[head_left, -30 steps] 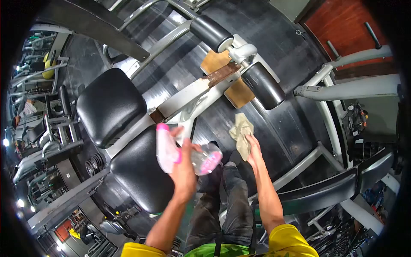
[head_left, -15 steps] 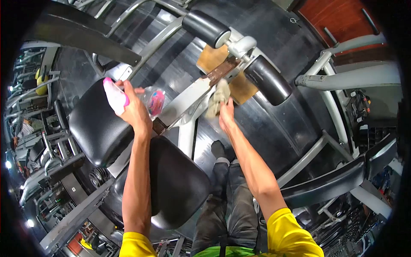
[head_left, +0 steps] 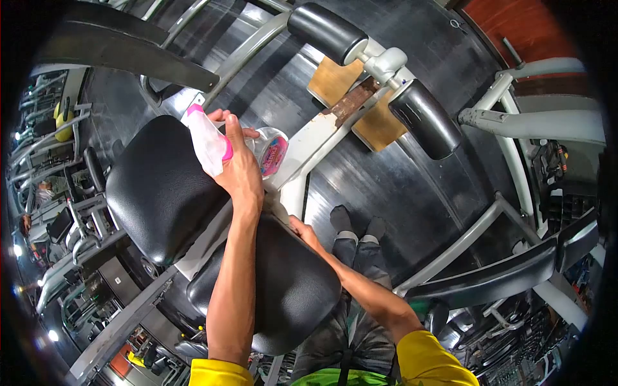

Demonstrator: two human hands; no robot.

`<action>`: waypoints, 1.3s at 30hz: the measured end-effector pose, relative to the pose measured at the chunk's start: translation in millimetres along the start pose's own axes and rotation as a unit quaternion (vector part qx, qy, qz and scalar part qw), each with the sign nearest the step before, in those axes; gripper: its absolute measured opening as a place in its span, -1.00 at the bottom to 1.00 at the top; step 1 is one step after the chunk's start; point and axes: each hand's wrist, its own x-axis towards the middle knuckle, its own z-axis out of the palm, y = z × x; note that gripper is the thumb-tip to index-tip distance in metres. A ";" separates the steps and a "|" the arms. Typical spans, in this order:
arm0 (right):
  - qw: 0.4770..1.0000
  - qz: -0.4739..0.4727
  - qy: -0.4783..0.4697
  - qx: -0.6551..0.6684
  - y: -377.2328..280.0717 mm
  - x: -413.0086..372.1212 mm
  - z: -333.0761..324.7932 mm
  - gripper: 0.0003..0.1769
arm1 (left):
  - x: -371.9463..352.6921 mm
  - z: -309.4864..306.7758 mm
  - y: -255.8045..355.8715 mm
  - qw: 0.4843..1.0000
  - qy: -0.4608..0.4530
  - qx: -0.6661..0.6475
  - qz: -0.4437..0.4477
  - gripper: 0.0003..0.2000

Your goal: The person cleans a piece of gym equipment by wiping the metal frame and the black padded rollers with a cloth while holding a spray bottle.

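My left hand [head_left: 243, 168] is closed around a spray bottle [head_left: 273, 156] with a white and pink trigger head, a clear body and a pink label. It is held above the black padded seat and backrest of a gym machine. My right hand [head_left: 304, 233] is low beside the near black pad [head_left: 290, 286], at the silver frame beam [head_left: 309, 143]. A beige cloth [head_left: 277, 207] shows just past its fingertips, mostly hidden behind my left wrist and the pad. The far black pad [head_left: 161, 193] lies left of my left forearm.
Two black foam rollers [head_left: 425, 119] sit on the beam's far end, above a wooden footplate [head_left: 380, 125]. A black bench [head_left: 483, 276] on a grey frame stands to the right. More gym machines line the left side. My feet [head_left: 341, 219] are on the dark floor.
My right hand has drawn the cloth back along the beam, from near the rollers to beside the near pad. My left hand, with the spray bottle, has shifted right in view.
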 end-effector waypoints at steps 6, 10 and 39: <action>0.954 -0.020 0.300 0.009 6.1 15.4 -55.6 -0.63 | 3.2 -1.4 5.4 1.000 0.007 -0.009 -0.022 -0.66; 0.935 -0.053 0.350 -0.030 -21.7 68.7 -54.5 -0.66 | 1.9 0.1 3.9 0.999 0.022 -0.019 -0.012 -0.65; 0.906 -0.220 -0.065 -0.357 -105.4 51.9 -40.7 -0.42 | 1.8 -0.9 6.2 0.998 0.058 0.006 -0.025 -0.71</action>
